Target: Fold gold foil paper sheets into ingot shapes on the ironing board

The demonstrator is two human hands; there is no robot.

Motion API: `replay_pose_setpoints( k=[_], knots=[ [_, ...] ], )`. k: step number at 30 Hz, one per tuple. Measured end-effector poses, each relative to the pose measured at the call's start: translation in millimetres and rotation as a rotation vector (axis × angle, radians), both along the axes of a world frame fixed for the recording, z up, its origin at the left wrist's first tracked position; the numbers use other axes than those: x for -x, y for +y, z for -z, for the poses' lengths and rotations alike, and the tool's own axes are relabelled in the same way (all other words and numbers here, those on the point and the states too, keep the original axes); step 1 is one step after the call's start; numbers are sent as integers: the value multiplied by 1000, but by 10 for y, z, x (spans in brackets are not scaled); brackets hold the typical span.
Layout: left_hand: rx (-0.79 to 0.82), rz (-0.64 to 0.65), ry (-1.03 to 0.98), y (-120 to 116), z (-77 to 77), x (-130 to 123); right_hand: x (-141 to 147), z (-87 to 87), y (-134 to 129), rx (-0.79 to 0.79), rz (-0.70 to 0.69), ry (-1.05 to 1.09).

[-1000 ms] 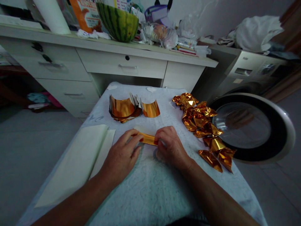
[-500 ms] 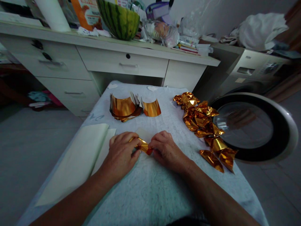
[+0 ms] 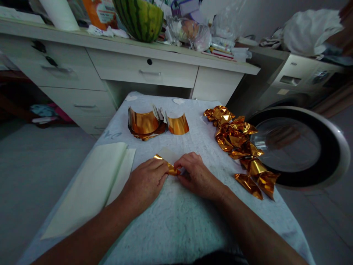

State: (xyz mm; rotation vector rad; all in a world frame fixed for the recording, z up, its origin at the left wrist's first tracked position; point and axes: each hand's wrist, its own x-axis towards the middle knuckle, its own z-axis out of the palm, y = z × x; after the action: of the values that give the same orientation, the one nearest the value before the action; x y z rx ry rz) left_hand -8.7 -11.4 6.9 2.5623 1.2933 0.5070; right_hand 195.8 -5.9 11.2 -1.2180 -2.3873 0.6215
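A small piece of gold foil paper [image 3: 171,169] lies between my hands at the middle of the cloth-covered table. My left hand [image 3: 147,181] is closed on its left part, which partly hides it. The fingers of my right hand [image 3: 196,176] pinch its right end. Just behind the foil lies a pale, thin sheet [image 3: 167,156]. Farther back stands a stack of curved gold sheets [image 3: 145,123], with another curved gold sheet [image 3: 178,125] beside it. Folded gold foil pieces [image 3: 234,136] form a long pile on the right.
Large pale paper sheets [image 3: 88,187] lie on the table's left side. Behind the table is a white counter [image 3: 176,58] bearing a cut watermelon [image 3: 140,20] and plastic bags. At the right, a washing machine's round door [image 3: 329,147] hangs open beside the table.
My left hand has flattened and moved slightly left and down over the foil, and more of the foil's upper left end shows. The right hand still pinches the right end.
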Motion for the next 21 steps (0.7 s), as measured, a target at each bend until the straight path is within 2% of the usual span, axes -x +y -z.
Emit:
replay_pose_setpoints(
  k=[10,15,21],
  knots=[
    [-10,-33,67,-18,-9,-40,15,17,12,4,-12,10],
    [-6,-29,-24,-21,13,-29,43,18,7,2,18,-2],
    [109,-45,-124,-3,21,-12,54,12,-1,12,41,15]
  ],
)
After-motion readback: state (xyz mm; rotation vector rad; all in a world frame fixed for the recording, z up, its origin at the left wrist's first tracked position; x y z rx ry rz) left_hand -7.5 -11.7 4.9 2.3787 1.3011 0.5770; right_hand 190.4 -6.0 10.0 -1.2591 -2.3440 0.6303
